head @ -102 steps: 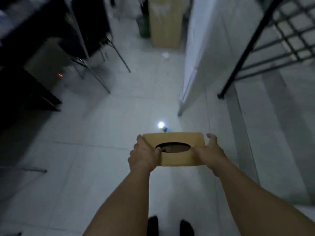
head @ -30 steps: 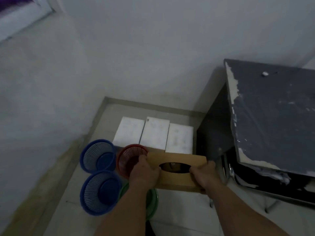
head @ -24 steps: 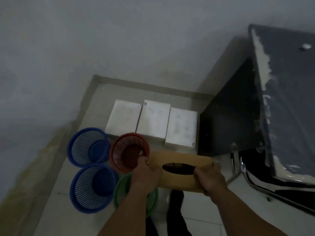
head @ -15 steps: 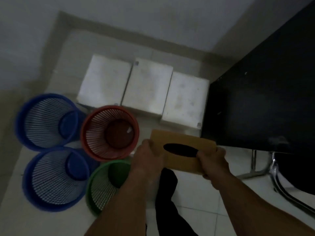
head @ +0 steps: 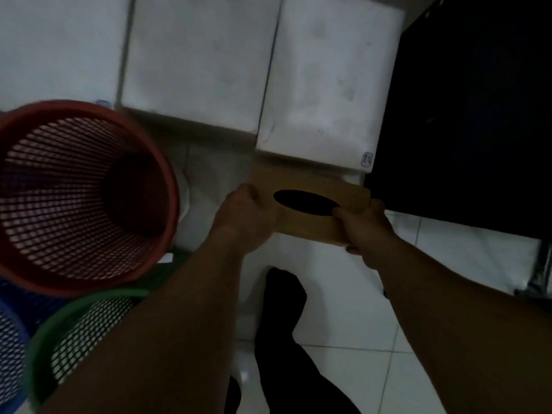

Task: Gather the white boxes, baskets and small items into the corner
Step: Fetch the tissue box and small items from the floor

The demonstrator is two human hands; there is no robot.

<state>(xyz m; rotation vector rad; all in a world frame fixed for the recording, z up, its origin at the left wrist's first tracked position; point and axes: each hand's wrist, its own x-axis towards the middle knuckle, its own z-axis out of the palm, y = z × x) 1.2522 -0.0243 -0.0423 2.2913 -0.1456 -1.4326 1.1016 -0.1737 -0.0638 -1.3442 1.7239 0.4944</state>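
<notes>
Left hand [head: 245, 218] and right hand [head: 366, 227] clamp the brown cardboard box with an oval hole [head: 310, 216] near the rightmost white box [head: 325, 85].

The white tiled floor [head: 343, 309] carries three white boxes [head: 197, 58] side by side in a row, a red basket [head: 59, 189] just before them at left, a green basket [head: 68, 312] and a blue basket [head: 10, 354] nearer, and a dark cabinet [head: 466, 115] at right.

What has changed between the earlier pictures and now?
The brown box was carried to the corner and lowered in front of the rightmost white box. The left hand and right hand still grip its ends; nothing was let go. The white boxes and baskets stayed in place.
</notes>
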